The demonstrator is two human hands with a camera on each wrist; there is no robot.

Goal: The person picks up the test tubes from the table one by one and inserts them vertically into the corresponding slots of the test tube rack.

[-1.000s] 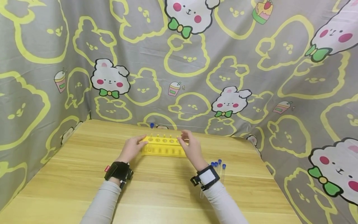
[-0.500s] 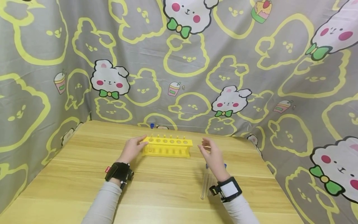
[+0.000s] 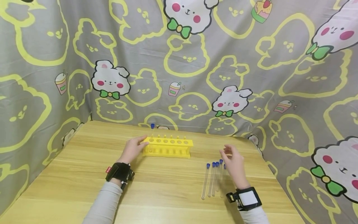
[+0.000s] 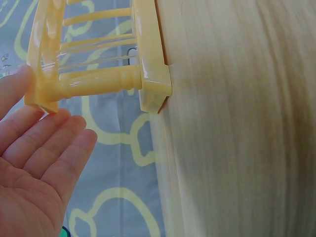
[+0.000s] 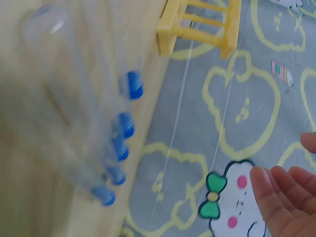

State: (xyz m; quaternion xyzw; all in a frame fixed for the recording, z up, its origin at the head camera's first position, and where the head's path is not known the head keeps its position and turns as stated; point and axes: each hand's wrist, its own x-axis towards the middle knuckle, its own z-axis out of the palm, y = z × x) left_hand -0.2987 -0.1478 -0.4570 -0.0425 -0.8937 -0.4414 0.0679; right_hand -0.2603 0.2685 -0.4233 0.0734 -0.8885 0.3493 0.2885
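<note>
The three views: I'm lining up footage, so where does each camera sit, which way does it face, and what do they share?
Head: above, facing forward and down at the table; both forearms, left hand at the yellow rack, right hand above the capped tubes.
Left wrist: beside the palm, facing the rack's end.
Right wrist: facing the tubes; fingertips show.
Shared: the rack appears in all three.

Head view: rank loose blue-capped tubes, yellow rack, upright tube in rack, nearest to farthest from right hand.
1. Loose blue-capped tubes: lying on the wooden table just left of the right hand, the nearest partly behind it.
2. Yellow rack: farther left, toward the table's back, its left end touched by the left hand.
3. Upright tube: stands at the rack's far left end.
</note>
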